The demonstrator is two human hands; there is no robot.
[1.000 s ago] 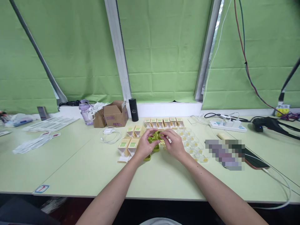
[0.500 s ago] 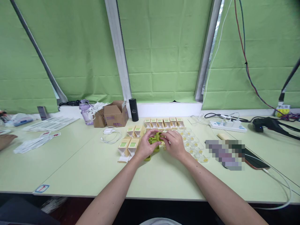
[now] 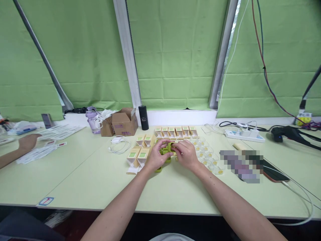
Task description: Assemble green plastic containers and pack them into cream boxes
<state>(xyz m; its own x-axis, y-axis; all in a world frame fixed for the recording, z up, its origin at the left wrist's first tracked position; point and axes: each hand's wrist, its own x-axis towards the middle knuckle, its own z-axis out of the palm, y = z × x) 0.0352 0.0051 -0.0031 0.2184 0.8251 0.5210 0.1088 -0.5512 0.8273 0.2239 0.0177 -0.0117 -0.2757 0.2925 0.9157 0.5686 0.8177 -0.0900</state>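
My left hand (image 3: 157,156) is closed around a small olive-green plastic case (image 3: 170,147) with rounded edges, held up over the table. The fingers of my right hand (image 3: 186,153) are pinched together at the right side of the same case, with the tips partly hidden by it. Below my hands more green cases (image 3: 158,169) rest on the table, mostly covered by the left hand. Left of them stand small folded card boxes (image 3: 132,156) with green labels. Several clear plastic cups with yellow centres (image 3: 208,155) lie right of my right hand.
A row of card boxes (image 3: 178,132) stands behind my hands. At the back are a cardboard carton (image 3: 124,124), a black bottle (image 3: 143,118) and a purple bottle (image 3: 92,121). To the right lie a power strip (image 3: 244,135) and a phone (image 3: 274,172). Another person's hand (image 3: 27,143) is at far left.
The other person's hand at far left has reached further in over the papers. My hands stay in place on the green case, which is turned slightly.
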